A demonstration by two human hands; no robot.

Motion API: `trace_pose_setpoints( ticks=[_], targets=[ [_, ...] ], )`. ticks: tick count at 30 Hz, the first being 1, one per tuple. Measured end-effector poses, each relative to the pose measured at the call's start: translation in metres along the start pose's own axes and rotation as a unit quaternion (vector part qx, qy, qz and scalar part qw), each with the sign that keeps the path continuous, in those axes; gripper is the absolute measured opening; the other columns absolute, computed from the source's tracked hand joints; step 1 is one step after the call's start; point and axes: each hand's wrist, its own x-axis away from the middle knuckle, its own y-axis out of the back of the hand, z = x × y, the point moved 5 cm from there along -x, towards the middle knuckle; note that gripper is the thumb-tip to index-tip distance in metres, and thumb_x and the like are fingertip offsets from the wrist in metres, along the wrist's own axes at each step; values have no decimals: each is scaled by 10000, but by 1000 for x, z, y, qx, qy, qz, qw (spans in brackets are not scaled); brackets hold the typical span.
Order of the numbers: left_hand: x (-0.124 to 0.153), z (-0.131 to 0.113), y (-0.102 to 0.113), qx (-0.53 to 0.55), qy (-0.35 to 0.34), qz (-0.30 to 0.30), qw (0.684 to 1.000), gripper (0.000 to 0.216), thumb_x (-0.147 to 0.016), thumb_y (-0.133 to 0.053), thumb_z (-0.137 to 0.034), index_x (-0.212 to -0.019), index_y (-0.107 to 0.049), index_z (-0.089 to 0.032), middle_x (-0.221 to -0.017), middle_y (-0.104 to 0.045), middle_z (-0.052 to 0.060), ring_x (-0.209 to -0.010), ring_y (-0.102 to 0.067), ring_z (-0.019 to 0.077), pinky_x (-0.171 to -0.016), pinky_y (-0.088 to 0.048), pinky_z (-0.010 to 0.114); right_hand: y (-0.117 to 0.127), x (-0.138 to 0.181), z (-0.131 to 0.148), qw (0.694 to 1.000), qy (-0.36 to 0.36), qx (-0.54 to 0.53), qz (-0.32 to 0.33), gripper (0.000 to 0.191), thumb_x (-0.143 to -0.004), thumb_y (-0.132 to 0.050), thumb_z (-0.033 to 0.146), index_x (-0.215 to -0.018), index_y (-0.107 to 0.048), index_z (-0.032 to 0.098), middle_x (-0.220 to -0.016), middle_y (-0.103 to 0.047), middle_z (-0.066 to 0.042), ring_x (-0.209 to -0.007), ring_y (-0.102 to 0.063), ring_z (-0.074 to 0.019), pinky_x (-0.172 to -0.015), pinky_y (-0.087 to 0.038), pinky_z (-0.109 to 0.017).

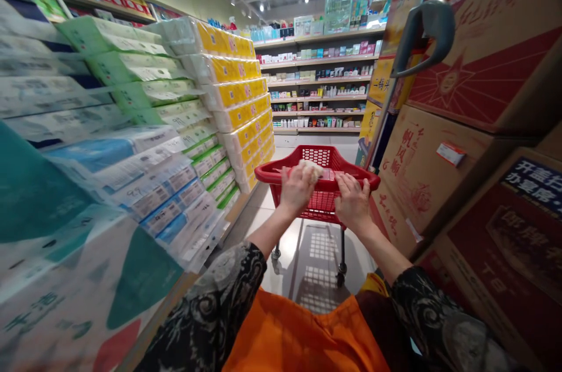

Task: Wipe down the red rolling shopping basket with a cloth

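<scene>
A red plastic shopping cart (322, 205) on metal legs with casters stands in the aisle ahead of me. My left hand (297, 189) is closed over the left part of its handle. At those fingertips lies a pale, crumpled cloth-like thing (313, 167); whether the fingers grip it too, I cannot tell. My right hand (352, 201) curls over the handle further right. Parts of the handle under both palms are hidden. Through the mesh, the basket's contents cannot be made out clearly.
Tissue packs (175, 190) in stacks line the left side, with yellow packs (246, 103) further on. Cardboard cartons (421, 167) crowd the right, below a grey curved handle (432, 27). Shelves of cosmetics (316, 76) cross the far end. Tiled floor (259, 223) runs between.
</scene>
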Motion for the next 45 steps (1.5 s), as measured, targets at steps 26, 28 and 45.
trace_pose_setpoints(
  ticks=[26,28,45],
  targets=[
    [-24,53,-7,22,125,35,991,378,-892,-337,-389,-1205,-491,-243,-1225,-578,103,-1143,-508,250,-1061,-157,588,-7,-7,-22,991,89,-93,-43,428,-740,-421,130,-1130,-591,178,-1143,-618,-91,-1100,-517,-235,-1019,-279,-439],
    [-24,77,-7,17,152,81,985,381,-898,-310,-409,-1156,-525,-227,-1132,-625,117,-1105,-530,266,-1035,-199,590,-4,-6,-22,990,91,-98,-42,412,-746,-422,140,-1119,-595,172,-1138,-621,-91,-1098,-519,-233,-1020,-286,-434],
    [-13,-38,3,73,-20,58,995,391,-895,-331,-418,-1212,-456,-228,-1301,-507,82,-1196,-428,241,-1095,-31,554,17,-12,-57,987,60,-101,111,501,-670,-443,145,-1151,-581,140,-1159,-609,-104,-1109,-506,-270,-1019,-301,-494]
  ],
)
